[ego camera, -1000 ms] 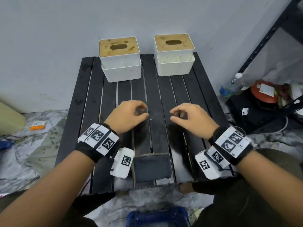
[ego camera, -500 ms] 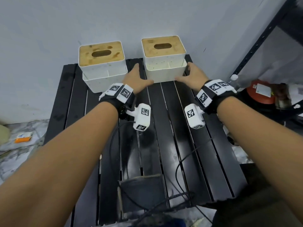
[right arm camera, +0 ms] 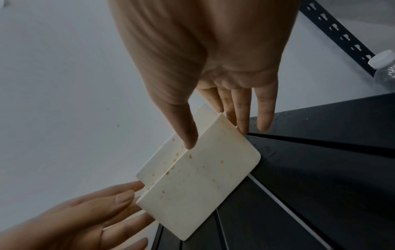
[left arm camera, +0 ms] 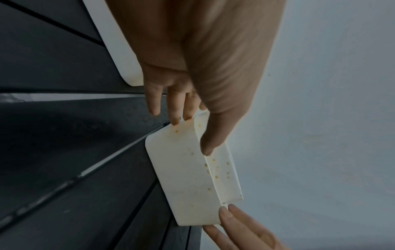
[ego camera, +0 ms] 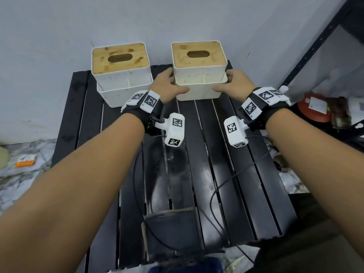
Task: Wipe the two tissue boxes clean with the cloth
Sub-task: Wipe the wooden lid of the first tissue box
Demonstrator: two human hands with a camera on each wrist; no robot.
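In front of me is a black slatted table (ego camera: 220, 174) pushed against the wall. Two white tissue boxes with wooden lids stand side by side at its far edge, the left box (ego camera: 122, 79) and the right box (ego camera: 199, 75). A dark cloth (ego camera: 173, 231) lies at the near edge.

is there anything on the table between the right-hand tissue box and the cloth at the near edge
Nothing solid. Both hands, left hand and right hand, grip the right tissue box at its sides. Between it and the cloth lie bare slats of the table, crossed only by thin black cables trailing from the wrist cameras.
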